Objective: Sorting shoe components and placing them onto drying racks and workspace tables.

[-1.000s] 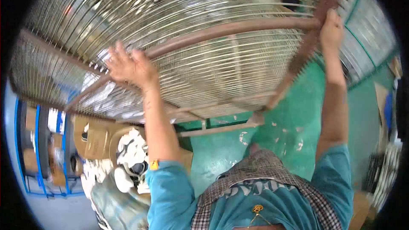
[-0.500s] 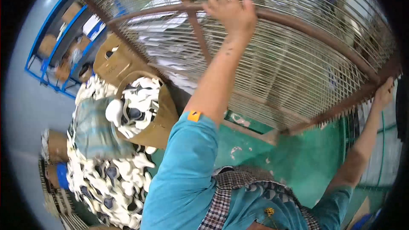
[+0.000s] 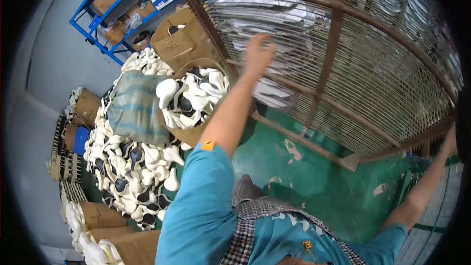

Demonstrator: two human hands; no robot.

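Observation:
A tall brown metal rack (image 3: 327, 64) with many close wire shelves stands in front of me. White sheet-like pieces (image 3: 270, 93) lie on some of its wires at the left. My left hand (image 3: 259, 55) is raised before these wires, thumb and fingers apart, with nothing in it. Whether its fingertips touch the rack I cannot tell. At the far right my right hand (image 3: 450, 145) is closed around the rack's side frame near its lower corner; its fingers are partly hidden in shadow.
White and black bicycle-saddle-shaped pieces (image 3: 147, 167) are heaped on the green floor (image 3: 314, 186) at left. A carton (image 3: 194, 135) full of them and a striped sack (image 3: 137, 110) sit by the heap. Behind are another carton (image 3: 179, 41) and blue shelving (image 3: 105, 17).
My left hand has come off the rack's upper rail and moved lower. The view has shifted so that the rack stands further right and more of the heap shows. My right hand stays at the rack's edge.

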